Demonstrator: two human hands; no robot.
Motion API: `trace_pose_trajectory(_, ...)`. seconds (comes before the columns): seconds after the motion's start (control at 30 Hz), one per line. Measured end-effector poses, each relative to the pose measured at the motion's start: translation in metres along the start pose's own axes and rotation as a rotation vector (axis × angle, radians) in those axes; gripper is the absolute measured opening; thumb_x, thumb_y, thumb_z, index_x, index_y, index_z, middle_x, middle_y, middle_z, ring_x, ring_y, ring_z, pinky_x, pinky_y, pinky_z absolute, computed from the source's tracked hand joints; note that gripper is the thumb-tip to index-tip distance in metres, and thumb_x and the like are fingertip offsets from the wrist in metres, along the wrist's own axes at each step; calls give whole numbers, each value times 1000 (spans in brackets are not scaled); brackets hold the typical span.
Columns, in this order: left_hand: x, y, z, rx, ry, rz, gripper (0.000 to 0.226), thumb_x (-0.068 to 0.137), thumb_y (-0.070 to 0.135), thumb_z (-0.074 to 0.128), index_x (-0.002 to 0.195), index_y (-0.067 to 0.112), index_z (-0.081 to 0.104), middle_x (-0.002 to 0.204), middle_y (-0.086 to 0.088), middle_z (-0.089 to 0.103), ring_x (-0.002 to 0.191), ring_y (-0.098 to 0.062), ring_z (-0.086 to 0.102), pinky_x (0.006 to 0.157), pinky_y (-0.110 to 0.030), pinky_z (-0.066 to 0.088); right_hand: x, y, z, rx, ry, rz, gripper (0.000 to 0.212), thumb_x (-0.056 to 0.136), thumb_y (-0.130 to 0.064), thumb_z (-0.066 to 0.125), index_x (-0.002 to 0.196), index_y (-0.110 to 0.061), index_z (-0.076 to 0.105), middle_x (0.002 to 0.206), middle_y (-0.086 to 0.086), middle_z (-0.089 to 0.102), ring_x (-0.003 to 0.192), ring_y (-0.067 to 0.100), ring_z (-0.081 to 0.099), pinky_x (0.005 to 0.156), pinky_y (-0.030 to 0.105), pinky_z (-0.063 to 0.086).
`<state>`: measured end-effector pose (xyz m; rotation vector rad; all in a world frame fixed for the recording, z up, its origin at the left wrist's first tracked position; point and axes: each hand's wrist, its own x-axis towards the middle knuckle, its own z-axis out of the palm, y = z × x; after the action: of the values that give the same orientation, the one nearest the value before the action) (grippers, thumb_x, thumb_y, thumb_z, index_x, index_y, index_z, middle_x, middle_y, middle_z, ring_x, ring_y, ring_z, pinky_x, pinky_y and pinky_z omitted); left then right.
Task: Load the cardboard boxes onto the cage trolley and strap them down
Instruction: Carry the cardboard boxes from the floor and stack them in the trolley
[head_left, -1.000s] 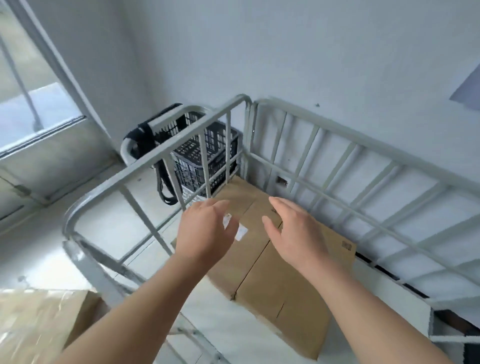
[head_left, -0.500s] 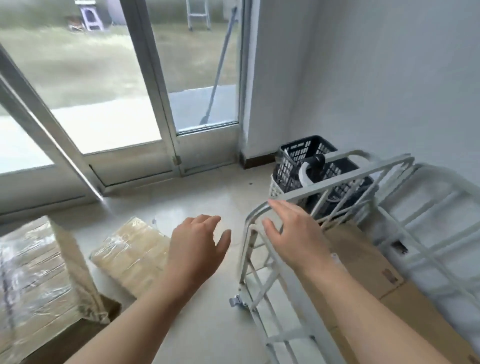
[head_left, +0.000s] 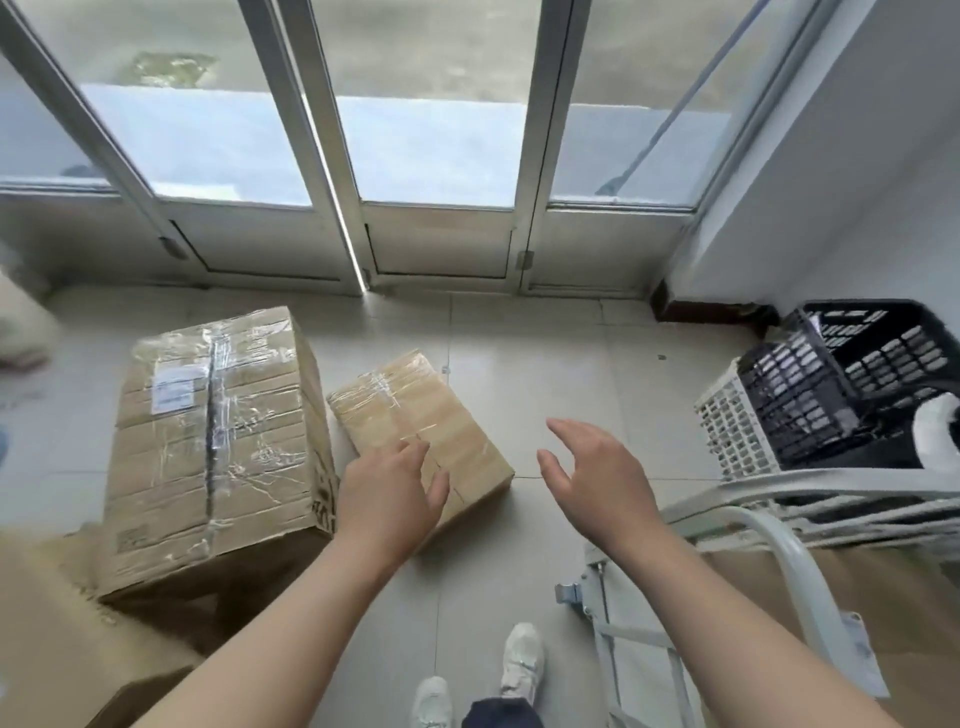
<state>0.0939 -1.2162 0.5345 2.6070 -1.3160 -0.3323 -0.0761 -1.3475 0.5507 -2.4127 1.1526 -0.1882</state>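
Both hands hang open with fingers spread at frame centre: the left hand (head_left: 390, 493) over the small, flat tape-wrapped cardboard box (head_left: 415, 426) on the floor, the right hand (head_left: 597, 480) beside it. A larger taped cardboard box (head_left: 213, 436) sits left; the grey metal cage trolley (head_left: 779, 519) stands lower right.

This looks like a plain ground-level storage or loading room, though whether it belongs to a home or a small business cannot be told. The pale tiled floor (head_left: 524, 364) is bare, the white wall (head_left: 857, 156) is unadorned, and aluminium-framed glass doors (head_left: 431, 150) look out on paved ground. Goods sit straight on the floor: a large taped cardboard box (head_left: 213, 441) with a smaller taped box (head_left: 415, 415) beside it. A metal cage trolley (head_left: 831, 483) and stacked plastic crates (head_left: 857, 384) stand by the wall.
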Motion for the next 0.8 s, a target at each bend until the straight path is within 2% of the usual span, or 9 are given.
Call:
trace_pose_trajectory(0.17,32,-28,58,64,-95,-146,42,93,47,41,124,24,59,119,3,62,107,-23,56,87,-32,43,53,22,65,20,-131,-22,40,94,-31,52,133,-19,54,133,-4,57,124,14,48,100,21,33)
trace_pose_trajectory(0.33,74,-41,129,-4,-131,-272,38,93,45,42,122,25,57,115,2,62,104,-25,56,82,-33,43,108,65,133,-8,-253,-41,40,95,-30,51,133,-19,53,129,-4,59,120,17,51,97,25,37)
trace_pose_trajectory(0.47,102,-58,195,-56,-146,-365,47,93,46,43,134,24,48,124,0,58,111,-25,53,87,-35,43,145,101,195,-40,-303,-52,41,95,-29,50,135,-18,53,131,-3,57,122,18,49,99,28,37)
trace_pose_trajectory(0.57,120,-76,257,-61,-198,-445,53,93,49,43,140,23,40,134,-1,51,120,-25,47,95,-37,40,170,129,253,-48,-337,-54,36,95,-28,48,128,-16,56,121,0,59,115,22,51,94,31,41)
trace_pose_trajectory(0.7,140,-103,334,-34,-252,-497,59,93,52,42,144,25,33,139,-2,46,122,-25,43,98,-37,36,194,163,330,-68,-381,-39,43,97,-31,46,138,-18,47,141,3,47,131,21,40,106,31,32)
trace_pose_trajectory(0.8,156,-125,390,-37,-281,-522,60,93,53,42,144,25,31,138,-2,46,123,-25,43,98,-37,35,209,188,385,-101,-404,-47,46,98,-33,44,142,-19,42,147,6,41,135,22,35,110,31,27)
